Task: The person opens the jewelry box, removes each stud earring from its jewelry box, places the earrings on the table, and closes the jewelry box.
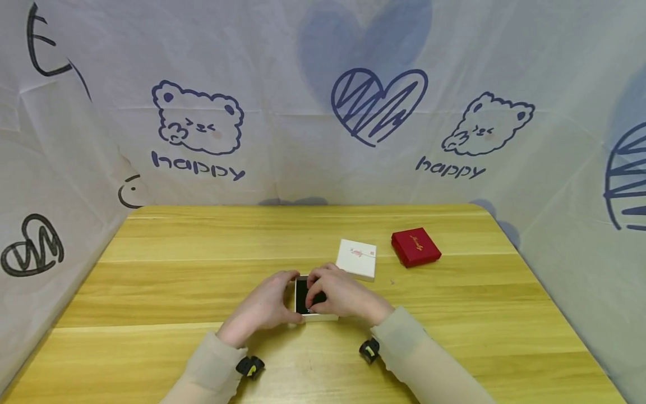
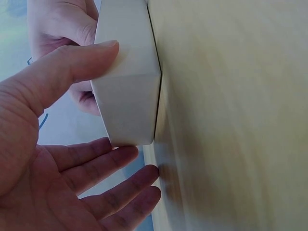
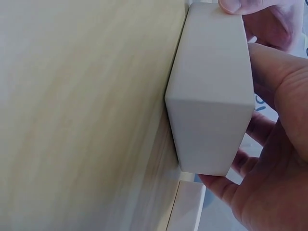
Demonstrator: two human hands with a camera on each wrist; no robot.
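Note:
A white open box [image 1: 320, 317] with a black inside [image 1: 300, 294] sits on the table between the two hands. My left hand [image 1: 270, 300] grips its left end, with the thumb on the near side wall and fingertips at the far corner, as the left wrist view shows. Over the opening is my right hand [image 1: 335, 292], thumb and index finger bent together down into the box. At their tips a tiny shiny piece [image 1: 309, 310] shows; its kind cannot be made out. In the right wrist view, the right hand's other fingers lie along the far edge of the box.
Just behind the right hand lies a flat white square piece [image 1: 356, 257] with red print. Farther right is a red box [image 1: 416, 247] with gold lettering. A white cloth [image 1: 282, 140] with drawings hangs behind the wooden table [image 1: 202, 241] and at its sides.

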